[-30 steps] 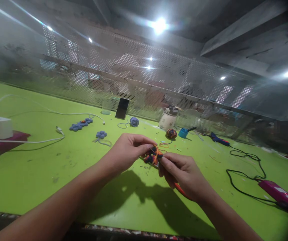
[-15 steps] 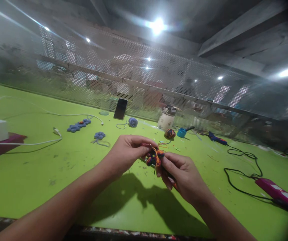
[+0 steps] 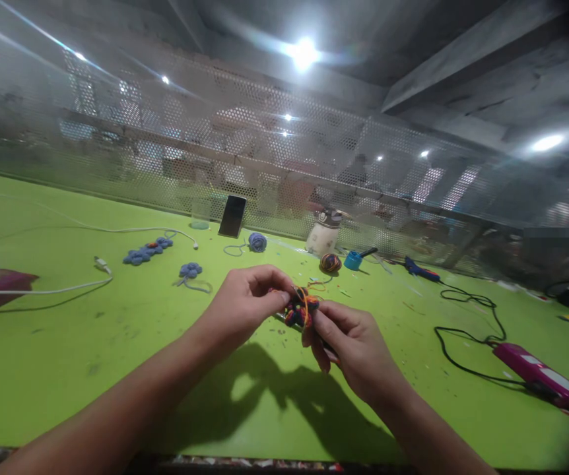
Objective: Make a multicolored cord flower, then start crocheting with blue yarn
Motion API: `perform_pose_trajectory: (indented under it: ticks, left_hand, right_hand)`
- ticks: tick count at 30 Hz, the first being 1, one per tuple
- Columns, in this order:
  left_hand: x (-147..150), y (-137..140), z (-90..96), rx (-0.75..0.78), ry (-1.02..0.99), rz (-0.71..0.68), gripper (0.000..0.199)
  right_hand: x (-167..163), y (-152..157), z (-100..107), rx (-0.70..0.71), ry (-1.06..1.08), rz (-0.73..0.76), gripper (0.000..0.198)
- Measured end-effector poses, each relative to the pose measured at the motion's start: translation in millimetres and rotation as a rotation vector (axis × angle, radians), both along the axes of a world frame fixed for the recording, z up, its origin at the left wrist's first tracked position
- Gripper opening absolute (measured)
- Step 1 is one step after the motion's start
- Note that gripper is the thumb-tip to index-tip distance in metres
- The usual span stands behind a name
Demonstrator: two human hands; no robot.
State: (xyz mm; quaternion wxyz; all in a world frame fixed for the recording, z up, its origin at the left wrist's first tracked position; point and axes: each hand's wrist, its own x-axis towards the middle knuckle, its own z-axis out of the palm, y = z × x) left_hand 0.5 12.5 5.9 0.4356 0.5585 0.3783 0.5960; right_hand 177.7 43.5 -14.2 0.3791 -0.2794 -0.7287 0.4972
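Head view: the multicoloured crochet piece (image 3: 296,313) is held above the green table (image 3: 116,382), between the two hands. The left hand (image 3: 247,298) pinches its left side between thumb and forefinger; the right hand (image 3: 352,340) pinches its right side, thumb pressed against fingers. Farther off and slightly right lies a multicoloured yarn ball (image 3: 331,263), just left of a blue tub (image 3: 352,260). Far left lie a blue yarn ball (image 3: 257,242) and, nearer, a blue crocheted flower (image 3: 190,270).

Bunched yarn piece (image 3: 294,315) (dark, red, orange), held aloft, orange strand (image 3: 305,307) crossing it.
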Motion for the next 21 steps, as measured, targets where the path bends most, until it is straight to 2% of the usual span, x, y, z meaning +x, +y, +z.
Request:
perform_pose_trajectory:
  ticks: [4,8,12,16,21]
  left_hand:
    - [1.8,-2.8,2.0,0.008,0.041,-0.014,0.022]
    - [6.3,-3.0,1.2,-0.005,0.116,0.084,0.03]
    - [6.2,-1.4,-1.5,-0.001,0.188,0.102,0.026]
    - [3.8,-0.2,-0.8,-0.027,0.133,0.045,0.019]
    - [2.8,0.1,1.9,0.013,0.119,0.041,0.011]
  right_hand:
    - [-1.4,0.8,0.7,0.004,0.015,-0.009,0.025]
    - [-5.2,-1.1,4.9,0.014,0.013,-0.021,0.023]
    - [-7.6,-2.9,5.6,0.024,0.004,-0.064,0.021]
    - [-7.2,-2.8,3.3,0.013,0.003,-0.085,0.023]
    - [-4.8,-2.0,2.8,0.01,0.015,-0.097,0.024]
